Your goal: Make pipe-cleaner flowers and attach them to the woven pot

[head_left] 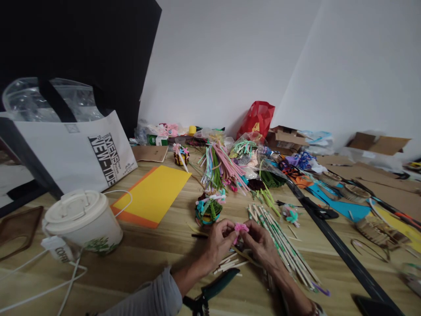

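A small pink fuzzy flower shape (241,228), which looks like bent pipe cleaner, is pinched between my two hands above the wooden table. My left hand (221,239) grips it from the left and my right hand (259,241) from the right, thumbs close together. Just behind my left hand stands a small round basket (210,208) wrapped in coloured pipe cleaners. Short pale sticks (230,262) lie below my hands. Nearer to me rests a pair of dark green-handled cutters (219,283). A bundle of long green-and-white wrapped sticks (283,245) lies beside my right hand.
A lidded white cup (98,224) with cords stands at left, before a white shopping bag (75,153). Yellow paper (161,188) lies mid-left. Loose pipe cleaners (220,166) pile at the back near a red bag (258,118). Cardboard (378,175) and woven pieces fill the right.
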`<move>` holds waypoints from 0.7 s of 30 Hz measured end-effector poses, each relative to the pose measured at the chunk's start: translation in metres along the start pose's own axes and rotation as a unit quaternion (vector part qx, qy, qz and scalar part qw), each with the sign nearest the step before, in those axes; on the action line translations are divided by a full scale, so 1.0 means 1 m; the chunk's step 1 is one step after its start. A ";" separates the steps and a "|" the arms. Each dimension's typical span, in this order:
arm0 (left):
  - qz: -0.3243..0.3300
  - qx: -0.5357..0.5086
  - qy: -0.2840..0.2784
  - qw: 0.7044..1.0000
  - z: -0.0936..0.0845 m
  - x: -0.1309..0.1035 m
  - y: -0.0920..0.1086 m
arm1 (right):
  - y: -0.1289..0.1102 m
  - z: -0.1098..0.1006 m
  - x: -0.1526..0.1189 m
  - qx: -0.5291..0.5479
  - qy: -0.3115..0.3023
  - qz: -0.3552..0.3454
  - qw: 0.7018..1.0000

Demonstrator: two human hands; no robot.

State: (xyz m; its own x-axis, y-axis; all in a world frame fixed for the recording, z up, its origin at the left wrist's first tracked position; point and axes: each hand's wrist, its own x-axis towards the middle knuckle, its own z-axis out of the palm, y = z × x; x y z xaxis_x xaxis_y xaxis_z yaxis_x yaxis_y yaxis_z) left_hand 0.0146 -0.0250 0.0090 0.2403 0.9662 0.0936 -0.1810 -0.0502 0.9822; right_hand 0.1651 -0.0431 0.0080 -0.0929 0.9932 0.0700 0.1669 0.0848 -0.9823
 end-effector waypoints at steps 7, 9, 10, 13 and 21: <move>0.009 0.067 0.008 0.998 -0.003 0.000 -0.002 | 0.000 0.002 0.001 -0.005 0.001 -0.003 1.000; 0.009 0.084 0.015 0.996 -0.003 0.001 -0.005 | 0.002 0.002 0.001 -0.009 0.001 -0.006 1.000; 0.008 0.088 0.018 0.996 -0.003 0.002 -0.006 | 0.002 0.002 0.002 -0.013 0.002 -0.006 1.000; 0.006 0.091 0.020 0.996 -0.002 0.003 -0.010 | 0.002 0.002 0.001 -0.020 0.002 -0.001 1.000; 0.017 0.081 0.021 0.996 0.000 -0.001 -0.003 | 0.002 0.003 0.000 -0.033 0.008 -0.014 0.999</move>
State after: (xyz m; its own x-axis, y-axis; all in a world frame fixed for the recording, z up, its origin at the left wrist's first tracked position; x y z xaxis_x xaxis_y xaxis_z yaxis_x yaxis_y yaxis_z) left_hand 0.0153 -0.0257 0.0058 0.1967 0.9725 0.1248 -0.0314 -0.1210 0.9922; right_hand 0.1624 -0.0433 0.0054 -0.0828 0.9915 0.0999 0.2284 0.1164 -0.9666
